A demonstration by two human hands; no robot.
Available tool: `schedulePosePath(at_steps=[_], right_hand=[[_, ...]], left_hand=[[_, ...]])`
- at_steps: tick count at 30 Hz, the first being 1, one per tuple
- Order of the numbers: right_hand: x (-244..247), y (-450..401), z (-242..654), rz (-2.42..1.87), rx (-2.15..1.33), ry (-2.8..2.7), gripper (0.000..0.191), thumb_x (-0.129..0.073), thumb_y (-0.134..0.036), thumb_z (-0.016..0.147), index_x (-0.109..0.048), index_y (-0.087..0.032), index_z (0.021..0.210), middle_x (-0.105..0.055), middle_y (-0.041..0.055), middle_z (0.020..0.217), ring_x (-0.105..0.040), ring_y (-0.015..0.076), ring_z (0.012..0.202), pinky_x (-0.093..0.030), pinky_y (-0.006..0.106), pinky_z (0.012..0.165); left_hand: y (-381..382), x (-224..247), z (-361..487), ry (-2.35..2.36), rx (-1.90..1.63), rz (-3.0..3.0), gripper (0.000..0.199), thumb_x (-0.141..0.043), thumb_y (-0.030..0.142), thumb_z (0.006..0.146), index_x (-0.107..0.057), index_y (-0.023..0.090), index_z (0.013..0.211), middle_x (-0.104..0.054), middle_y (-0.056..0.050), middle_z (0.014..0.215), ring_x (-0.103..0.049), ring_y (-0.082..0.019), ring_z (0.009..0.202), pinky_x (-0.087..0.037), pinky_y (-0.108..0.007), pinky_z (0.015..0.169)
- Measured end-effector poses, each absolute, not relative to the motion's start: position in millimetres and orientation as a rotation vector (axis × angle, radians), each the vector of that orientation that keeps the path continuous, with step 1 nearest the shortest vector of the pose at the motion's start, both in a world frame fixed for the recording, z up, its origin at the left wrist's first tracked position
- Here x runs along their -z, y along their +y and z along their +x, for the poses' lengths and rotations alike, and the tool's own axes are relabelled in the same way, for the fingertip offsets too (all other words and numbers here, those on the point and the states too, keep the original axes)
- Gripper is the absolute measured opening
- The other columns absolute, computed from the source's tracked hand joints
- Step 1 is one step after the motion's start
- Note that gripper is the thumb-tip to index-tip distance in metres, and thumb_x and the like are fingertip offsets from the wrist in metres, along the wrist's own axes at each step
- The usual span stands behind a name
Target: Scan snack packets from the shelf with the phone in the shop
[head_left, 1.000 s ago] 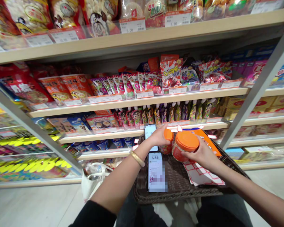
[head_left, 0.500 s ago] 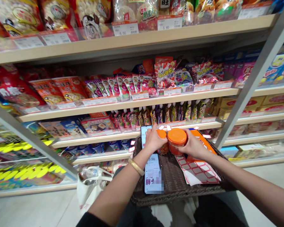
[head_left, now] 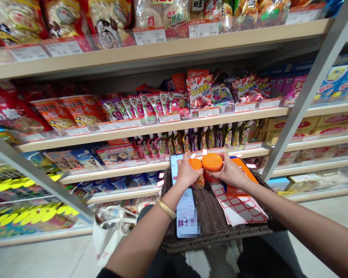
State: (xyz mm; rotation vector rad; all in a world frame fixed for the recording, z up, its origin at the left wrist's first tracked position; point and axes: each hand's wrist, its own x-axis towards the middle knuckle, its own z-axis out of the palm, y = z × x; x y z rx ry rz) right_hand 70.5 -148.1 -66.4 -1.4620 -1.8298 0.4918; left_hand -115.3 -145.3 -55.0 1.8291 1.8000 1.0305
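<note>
Head view: left hand (head_left: pixel 188 173) closed around smaller orange-lidded jar (head_left: pixel 195 164); right hand (head_left: pixel 233 170) grips larger orange-lidded jar (head_left: pixel 212 162) at its right side. Jars upright, side by side, over far part of woven tray (head_left: pixel 210 218); whether larger one rests on it, cannot tell. Phone (head_left: pixel 187 222) lies near left; red-lined sheet (head_left: pixel 242 210) right.

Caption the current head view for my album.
Left hand and right hand hold orange-lidded jars over a wicker tray before snack shelves.
</note>
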Motion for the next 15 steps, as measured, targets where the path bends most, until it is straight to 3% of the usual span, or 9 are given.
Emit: schedulePosePath(at_steps=[7,11,15], right_hand=[[58,-143,72,-1.518,-0.16,-2.1,0.068,-0.073,-0.043,0.075,-0.041,-0.021,0.131,-0.069,0.0135,0.114,-0.065,0.0342,0.107,-0.046,0.042,0.087],[56,-145,70,-1.591,0.095,-2.172,0.052,-0.071,-0.046,0.076,-0.051,-0.018,0.113,-0.066,0.0166,0.11,-0.061,0.0353,0.106,-0.043,0.041,0.086],[58,-144,68,-1.672,0.175,-2.168,0.054,-0.073,-0.052,0.075,-0.052,-0.015,0.108,-0.063,0.0184,0.108,-0.06,0.0349,0.103,-0.043,0.04,0.084]], left_hand=[[-149,59,-113,1.812,-1.062,1.836,0.08,-0.076,0.029,0.063,-0.041,0.02,0.134,-0.058,-0.011,0.119,-0.054,-0.03,0.12,-0.044,-0.041,0.103],[-151,64,-109,1.803,-1.149,1.846,0.083,-0.077,0.028,0.061,-0.038,0.019,0.134,-0.053,-0.011,0.119,-0.052,-0.029,0.12,-0.043,-0.04,0.104],[-152,68,-103,1.803,-1.17,1.858,0.083,-0.078,0.026,0.062,-0.037,0.018,0.133,-0.049,-0.012,0.123,-0.048,-0.029,0.124,-0.041,-0.041,0.106]])
